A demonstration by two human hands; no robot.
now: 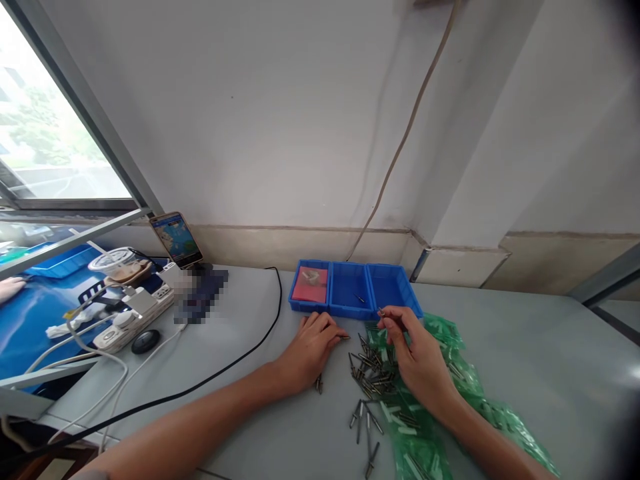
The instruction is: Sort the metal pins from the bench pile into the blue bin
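My left hand (310, 350) rests on the grey table (525, 360), its fingers curled around a small metal pin whose tip pokes out to the right. My right hand (417, 353) is raised a little above a pile of metal pins (373, 377) and pinches one small pin between thumb and forefinger. Green plastic bags (450, 407) holding more pins lie under and beside the right hand. Just beyond both hands stand three blue bins (355, 288); the left one holds a red pad, the middle one a single pin.
A black cable (235, 363) curves across the table on the left. Further left lie a white power strip (133, 313) with plugs, a propped phone (176, 240) and a blue surface. A wall and a window close off the back.
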